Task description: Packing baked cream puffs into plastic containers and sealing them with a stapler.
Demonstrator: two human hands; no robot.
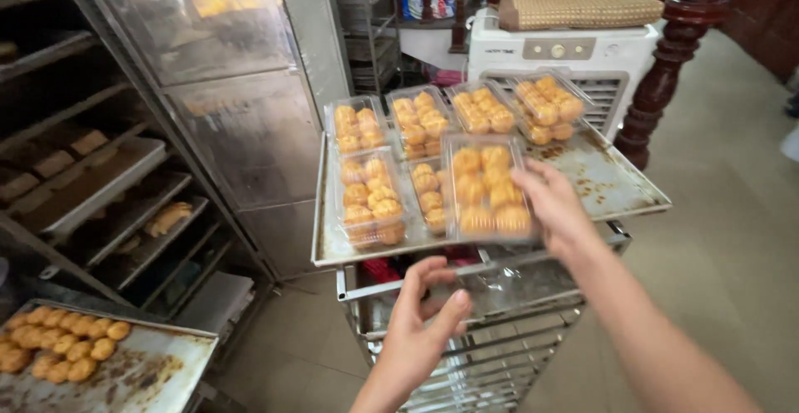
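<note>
My right hand (pixel 551 205) grips a clear pastry box (pixel 487 188) at the tray's (pixel 616 184) front edge; my left hand (pixel 420 330) hangs open below that edge, holding nothing.

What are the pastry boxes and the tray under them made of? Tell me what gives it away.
Pastry boxes: thin clear plastic, glossy; the golden pastries show straight through the lids, which catch glare. Tray: bare sheet metal, probably aluminium or steel, dull grey with brown baked-on stains and a raised rim. The right hand touches the nearest box.
</note>
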